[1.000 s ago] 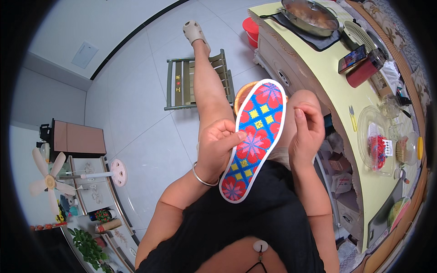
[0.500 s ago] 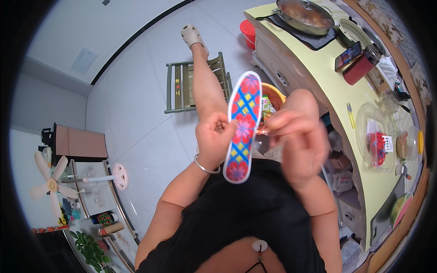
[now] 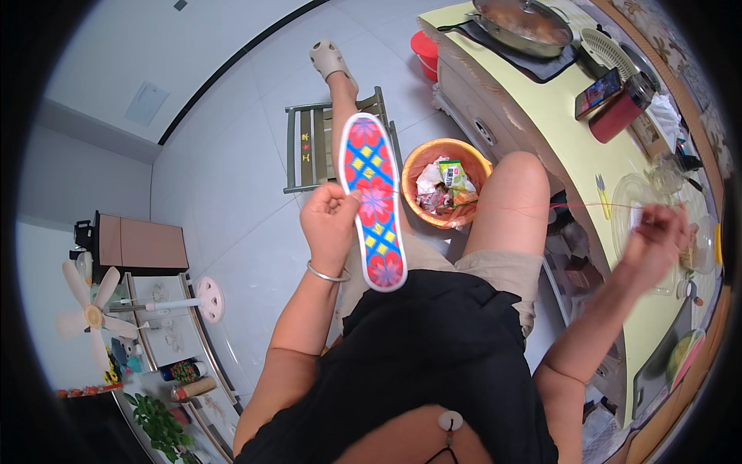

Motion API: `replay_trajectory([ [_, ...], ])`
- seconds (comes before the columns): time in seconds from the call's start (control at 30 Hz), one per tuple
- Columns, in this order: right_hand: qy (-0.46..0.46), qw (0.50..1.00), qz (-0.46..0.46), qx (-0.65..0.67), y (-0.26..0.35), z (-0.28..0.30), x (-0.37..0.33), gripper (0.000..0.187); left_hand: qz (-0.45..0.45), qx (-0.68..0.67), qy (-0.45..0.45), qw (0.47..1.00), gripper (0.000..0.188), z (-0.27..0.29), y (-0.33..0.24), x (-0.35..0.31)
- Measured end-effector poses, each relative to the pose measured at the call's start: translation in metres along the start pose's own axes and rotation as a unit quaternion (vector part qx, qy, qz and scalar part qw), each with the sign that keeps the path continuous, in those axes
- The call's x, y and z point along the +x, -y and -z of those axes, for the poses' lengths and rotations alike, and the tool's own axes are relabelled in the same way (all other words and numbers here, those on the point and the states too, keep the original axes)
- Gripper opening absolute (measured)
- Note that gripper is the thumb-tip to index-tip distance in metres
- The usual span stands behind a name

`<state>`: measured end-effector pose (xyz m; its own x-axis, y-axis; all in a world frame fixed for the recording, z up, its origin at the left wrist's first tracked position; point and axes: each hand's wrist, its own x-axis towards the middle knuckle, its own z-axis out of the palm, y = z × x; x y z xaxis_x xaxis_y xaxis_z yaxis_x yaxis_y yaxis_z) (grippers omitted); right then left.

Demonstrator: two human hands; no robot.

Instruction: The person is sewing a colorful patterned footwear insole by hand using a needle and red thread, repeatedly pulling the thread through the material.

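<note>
My left hand [image 3: 326, 232] pinches the left edge of an insole [image 3: 379, 240], which stands upright over my lap. The insole has a white rim and a red, pink, blue and yellow flower-and-lattice pattern. A thin red thread [image 3: 572, 206] stretches from the insole across my right thigh to my right hand [image 3: 657, 243]. That hand is out at the far right, over the table, its fingers drawn together at the thread's end and blurred. Whether a needle is between them cannot be made out.
An orange bin [image 3: 433, 220] with wrappers stands between my legs, beyond it a folding stool [image 3: 305, 147] under my outstretched leg. On the yellow table [image 3: 533, 100] at right are a lidded pan [image 3: 525, 31], a phone [image 3: 597, 94], a red flask [image 3: 614, 116] and a plastic tray [image 3: 624, 193].
My right hand has swung from beside the insole far out to the right, drawing the thread long. The insole and left hand have shifted a little left, uncovering the bin.
</note>
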<state>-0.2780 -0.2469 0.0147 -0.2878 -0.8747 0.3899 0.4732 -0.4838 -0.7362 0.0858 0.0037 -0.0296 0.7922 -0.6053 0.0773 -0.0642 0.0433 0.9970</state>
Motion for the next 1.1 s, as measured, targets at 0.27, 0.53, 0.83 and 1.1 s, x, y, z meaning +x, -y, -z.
replay_trajectory([
  [0.27, 0.442, 0.855, 0.146, -0.229, -0.029, -0.142, -0.168, 0.016, 0.035, -0.110, 0.085, 0.990, 0.008, -0.035, -0.031, -0.034],
  [0.53, 0.450, 0.835, 0.192, -0.252, -0.038, -0.147, -0.179, 0.015, 0.025, -0.124, 0.113, 0.986, 0.008, -0.038, -0.030, -0.039],
  [0.83, 0.448, 0.832, 0.196, -0.262, -0.038, -0.149, -0.181, 0.015, 0.030, -0.127, 0.110, 0.985, 0.007, -0.039, -0.032, -0.040],
  [1.1, 0.455, 0.822, 0.206, -0.274, -0.038, -0.147, -0.182, 0.016, 0.015, -0.103, 0.108, 0.989, 0.008, -0.037, -0.029, -0.041],
])
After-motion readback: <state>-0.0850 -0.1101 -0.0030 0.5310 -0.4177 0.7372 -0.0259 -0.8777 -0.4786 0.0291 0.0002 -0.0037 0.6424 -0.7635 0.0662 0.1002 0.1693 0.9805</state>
